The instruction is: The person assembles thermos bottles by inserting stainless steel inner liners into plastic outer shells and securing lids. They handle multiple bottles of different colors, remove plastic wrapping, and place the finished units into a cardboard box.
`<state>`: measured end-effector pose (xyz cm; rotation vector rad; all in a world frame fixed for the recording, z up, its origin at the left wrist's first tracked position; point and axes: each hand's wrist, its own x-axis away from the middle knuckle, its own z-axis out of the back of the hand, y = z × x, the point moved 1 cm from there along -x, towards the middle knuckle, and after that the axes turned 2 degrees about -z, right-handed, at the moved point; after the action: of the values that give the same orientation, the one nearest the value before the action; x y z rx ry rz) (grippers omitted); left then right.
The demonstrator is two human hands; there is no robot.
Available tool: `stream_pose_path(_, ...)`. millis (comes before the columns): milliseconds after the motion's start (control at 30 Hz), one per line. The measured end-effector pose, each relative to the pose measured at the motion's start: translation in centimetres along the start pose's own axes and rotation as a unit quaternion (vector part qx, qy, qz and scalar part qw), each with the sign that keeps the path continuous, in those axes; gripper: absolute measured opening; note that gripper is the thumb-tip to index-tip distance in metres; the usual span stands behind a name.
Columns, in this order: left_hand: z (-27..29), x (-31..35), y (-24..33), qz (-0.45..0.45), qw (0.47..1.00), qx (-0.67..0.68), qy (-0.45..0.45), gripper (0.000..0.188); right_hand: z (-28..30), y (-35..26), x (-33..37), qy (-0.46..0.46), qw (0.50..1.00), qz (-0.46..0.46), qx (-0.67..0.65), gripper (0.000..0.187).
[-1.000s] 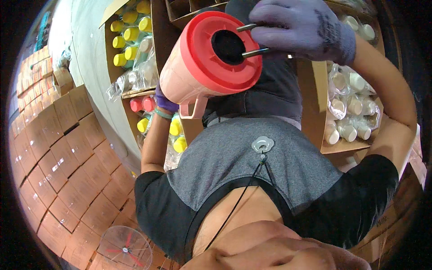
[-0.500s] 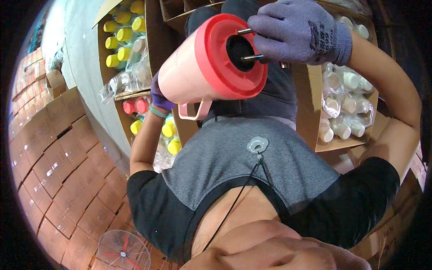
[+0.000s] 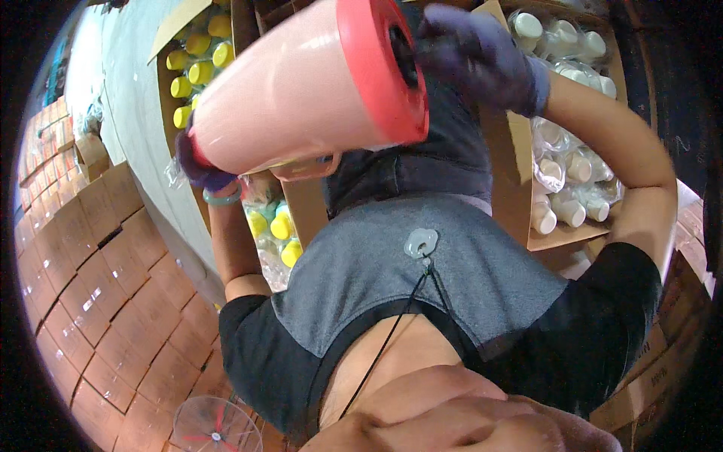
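A large pink jug (image 3: 286,94) with a red collar and a pink handle (image 3: 309,167) lies tilted across the upper middle of the head view. A black round recess (image 3: 403,56) shows in its red end, facing right. My left hand (image 3: 202,162), in a purple glove, grips the jug's far-left end from beneath. Just right of the recess is my gloved right hand (image 3: 482,56). Its fingers are dark and blurred, so whether they hold anything cannot be made out.
An open carton of yellow-capped bottles (image 3: 200,72) stands at left, with more yellow caps (image 3: 282,226) below it. On the right, another carton holds white-capped bottles (image 3: 578,167) in plastic wrap. Stacked brown boxes (image 3: 113,294) fill the left, near a fan (image 3: 217,435).
The jug has swung, so its side faces me more and its red end points right. My left hand has moved left. The two metal rods by the recess no longer show.
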<state>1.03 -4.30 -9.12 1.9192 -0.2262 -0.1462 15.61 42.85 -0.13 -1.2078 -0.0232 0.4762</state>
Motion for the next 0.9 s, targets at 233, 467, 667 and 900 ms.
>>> stream_pose_path(233, -5.5, -1.9, 6.8, -0.178, 0.971, -0.153, -0.045, 0.055, -4.6, 4.8, -0.8, 0.205, 0.772, -0.293, -0.526, 0.044)
stream_pose_path(467, -6.3, 0.3, 4.8, -0.147, 0.979, -0.139, 0.029, 0.064, 6.5, 14.7, 2.5, 0.048, 0.897, -0.206, 0.388, 0.038)
stream_pose_path(667, -3.9, 4.0, 2.5, -0.139, 0.961, -0.191, 0.145, 0.055, 9.4, 25.4, 13.0, -0.138, 0.763, -0.432, 0.462, 0.049)
stream_pose_path(900, -2.1, 6.0, 1.9, -0.168, 0.951, -0.221, 0.137, 0.045, 5.1, 20.0, 8.6, 0.106, 0.809, -0.195, 0.544, 0.042)
